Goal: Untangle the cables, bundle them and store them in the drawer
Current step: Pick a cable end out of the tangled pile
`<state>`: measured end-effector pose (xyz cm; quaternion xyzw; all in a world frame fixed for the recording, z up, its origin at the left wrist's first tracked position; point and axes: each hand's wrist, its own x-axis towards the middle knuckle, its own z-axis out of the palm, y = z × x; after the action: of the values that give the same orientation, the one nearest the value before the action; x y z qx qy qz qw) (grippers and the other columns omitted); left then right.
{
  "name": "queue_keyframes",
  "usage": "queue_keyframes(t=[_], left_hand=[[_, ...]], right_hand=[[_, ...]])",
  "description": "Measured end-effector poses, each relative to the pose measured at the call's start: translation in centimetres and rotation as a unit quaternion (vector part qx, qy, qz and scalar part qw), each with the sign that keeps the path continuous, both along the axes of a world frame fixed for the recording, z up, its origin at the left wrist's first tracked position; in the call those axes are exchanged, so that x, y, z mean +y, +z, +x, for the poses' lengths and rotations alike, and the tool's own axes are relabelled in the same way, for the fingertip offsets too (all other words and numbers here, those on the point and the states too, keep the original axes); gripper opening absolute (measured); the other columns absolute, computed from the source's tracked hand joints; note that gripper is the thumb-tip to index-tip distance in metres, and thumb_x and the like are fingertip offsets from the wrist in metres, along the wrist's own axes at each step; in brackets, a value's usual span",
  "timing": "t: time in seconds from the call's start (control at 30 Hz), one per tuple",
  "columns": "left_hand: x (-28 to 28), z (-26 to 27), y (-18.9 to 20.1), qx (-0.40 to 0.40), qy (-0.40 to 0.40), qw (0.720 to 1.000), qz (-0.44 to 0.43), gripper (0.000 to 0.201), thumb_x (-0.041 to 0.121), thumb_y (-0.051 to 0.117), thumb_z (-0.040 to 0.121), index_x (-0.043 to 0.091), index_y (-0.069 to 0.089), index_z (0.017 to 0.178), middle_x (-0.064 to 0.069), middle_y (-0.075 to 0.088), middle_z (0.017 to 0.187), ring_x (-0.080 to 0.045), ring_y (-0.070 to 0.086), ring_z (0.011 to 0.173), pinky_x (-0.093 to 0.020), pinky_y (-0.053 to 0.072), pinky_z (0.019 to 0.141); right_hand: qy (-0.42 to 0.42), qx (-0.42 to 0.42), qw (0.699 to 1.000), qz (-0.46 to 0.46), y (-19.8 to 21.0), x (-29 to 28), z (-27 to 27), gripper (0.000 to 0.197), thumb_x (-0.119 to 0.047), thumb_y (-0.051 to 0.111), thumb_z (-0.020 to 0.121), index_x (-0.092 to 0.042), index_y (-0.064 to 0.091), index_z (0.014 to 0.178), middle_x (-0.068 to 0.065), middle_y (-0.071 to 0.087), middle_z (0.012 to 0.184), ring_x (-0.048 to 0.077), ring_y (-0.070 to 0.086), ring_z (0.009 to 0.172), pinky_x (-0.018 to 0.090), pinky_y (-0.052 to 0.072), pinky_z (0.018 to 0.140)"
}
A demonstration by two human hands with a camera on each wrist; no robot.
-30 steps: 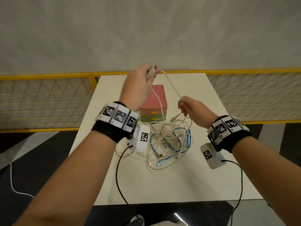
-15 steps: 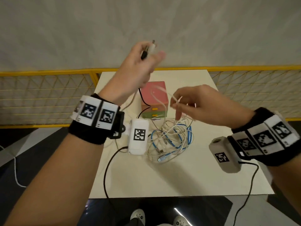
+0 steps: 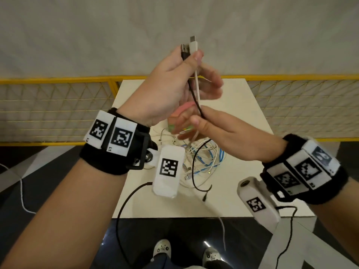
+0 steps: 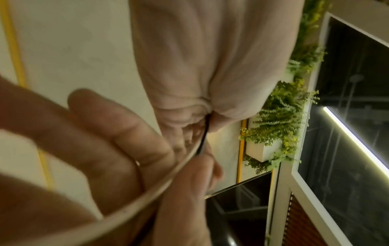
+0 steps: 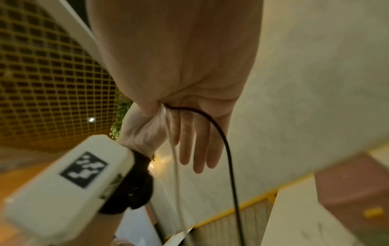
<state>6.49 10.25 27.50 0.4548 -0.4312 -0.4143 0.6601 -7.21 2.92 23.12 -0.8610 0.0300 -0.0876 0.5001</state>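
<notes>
My left hand (image 3: 191,59) is raised over the table and pinches two plug ends side by side, a black cable (image 3: 194,96) and a white cable (image 3: 197,84). Just below, my right hand (image 3: 201,118) pinches the black cable between thumb and forefinger, with the other fingers (image 5: 193,149) straight. The white cable (image 5: 175,159) runs down beside the black cable (image 5: 228,153). The black cable's free end (image 3: 204,197) dangles over the table. A tangled pile of white and blue cables (image 3: 207,162) lies on the table. The pink and green drawer box (image 3: 172,122) is mostly hidden behind my hands.
The white table (image 3: 242,133) is small, with dark floor below its front edge and my shoes (image 3: 162,248) there. A yellow mesh fence (image 3: 58,109) runs behind the table against a grey wall. Black leads hang from both wrist cameras.
My left hand rose with both plug ends. My right hand moved left under it and took hold of the black cable, which now hangs free of the pile.
</notes>
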Motion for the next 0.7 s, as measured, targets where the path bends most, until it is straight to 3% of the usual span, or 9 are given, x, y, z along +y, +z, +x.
queue_keyframes(t=[0.07, 0.13, 0.2, 0.3, 0.4, 0.5, 0.6, 0.7], left_hand=[[0.2, -0.1, -0.4, -0.051, 0.003, 0.999, -0.004, 0.010, 0.014, 0.030, 0.107, 0.007, 0.034, 0.113, -0.011, 0.073, 0.081, -0.031, 0.072, 0.081, -0.039, 0.057, 0.084], [0.6, -0.1, -0.9, -0.105, 0.011, 0.994, 0.009, 0.016, 0.015, 0.029, 0.108, 0.012, 0.033, 0.122, -0.011, 0.074, 0.087, -0.033, 0.072, 0.087, -0.044, 0.053, 0.091], [1.0, -0.1, -1.6, -0.138, 0.032, 0.990, 0.024, 0.016, 0.017, 0.029, 0.108, 0.015, 0.035, 0.122, -0.009, 0.074, 0.088, -0.031, 0.072, 0.082, -0.045, 0.052, 0.086], [1.6, -0.5, -2.3, -0.138, 0.075, 0.987, 0.028, 0.009, 0.017, 0.029, 0.107, 0.016, 0.037, 0.113, -0.005, 0.071, 0.080, -0.024, 0.070, 0.065, -0.038, 0.055, 0.070], [1.7, -1.2, -2.8, -0.128, 0.106, 0.986, 0.030, 0.012, 0.014, 0.028, 0.107, 0.013, 0.035, 0.117, -0.005, 0.056, 0.073, -0.017, 0.051, 0.046, -0.028, 0.049, 0.054], [1.4, -1.9, -3.3, -0.107, 0.099, 0.989, 0.041, 0.018, 0.022, 0.028, 0.108, 0.016, 0.038, 0.121, -0.002, 0.033, 0.069, -0.015, 0.030, 0.048, -0.028, 0.042, 0.055], [1.2, -2.8, -3.8, -0.041, 0.107, 0.992, 0.042, 0.020, 0.028, 0.024, 0.108, 0.016, 0.041, 0.108, -0.002, 0.030, 0.066, -0.016, 0.032, 0.048, -0.028, 0.042, 0.055], [1.3, -2.8, -4.4, 0.008, 0.132, 0.991, 0.017, 0.021, 0.020, 0.027, 0.108, 0.014, 0.045, 0.100, -0.003, 0.045, 0.067, -0.018, 0.048, 0.053, -0.030, 0.046, 0.062]], right_hand=[[0.002, -0.001, 0.998, 0.068, -0.6, 0.9, 0.0, 0.029, -0.020, 0.028, 0.103, 0.002, 0.045, 0.110, 0.023, 0.065, 0.095, 0.033, 0.067, 0.088, 0.051, 0.054, 0.083], [-0.005, 0.002, 0.995, 0.104, -1.4, 1.5, -0.1, 0.024, -0.019, 0.026, 0.104, 0.000, 0.041, 0.106, 0.021, 0.060, 0.073, 0.038, 0.064, 0.066, 0.044, 0.057, 0.068], [-0.019, -0.006, 0.991, 0.129, -2.3, 2.1, -0.2, 0.020, -0.020, 0.027, 0.104, -0.005, 0.040, 0.105, 0.008, 0.044, 0.060, 0.028, 0.051, 0.047, 0.037, 0.054, 0.056], [-0.058, -0.015, 0.981, 0.185, -3.8, 2.6, -0.6, 0.020, -0.022, 0.027, 0.104, -0.008, 0.041, 0.106, -0.003, 0.030, 0.062, 0.011, 0.030, 0.045, 0.028, 0.042, 0.042], [-0.075, -0.024, 0.975, 0.208, -5.1, 2.7, -0.9, 0.026, -0.022, 0.026, 0.104, -0.005, 0.046, 0.104, 0.000, 0.026, 0.064, 0.010, 0.027, 0.047, 0.026, 0.038, 0.041], [-0.065, -0.039, 0.980, 0.186, -5.4, 2.3, -0.9, 0.028, -0.018, 0.027, 0.104, -0.001, 0.049, 0.104, 0.008, 0.027, 0.065, 0.014, 0.033, 0.051, 0.031, 0.045, 0.051], [-0.056, -0.054, 0.976, 0.202, -5.2, 1.8, -0.9, 0.029, -0.016, 0.023, 0.105, -0.004, 0.048, 0.098, 0.004, 0.028, 0.062, 0.015, 0.032, 0.050, 0.027, 0.043, 0.054], [-0.060, -0.048, 0.974, 0.213, -5.4, 1.7, -1.1, 0.029, -0.016, 0.023, 0.105, -0.008, 0.045, 0.089, -0.005, 0.027, 0.059, 0.009, 0.022, 0.047, 0.019, 0.030, 0.046]])
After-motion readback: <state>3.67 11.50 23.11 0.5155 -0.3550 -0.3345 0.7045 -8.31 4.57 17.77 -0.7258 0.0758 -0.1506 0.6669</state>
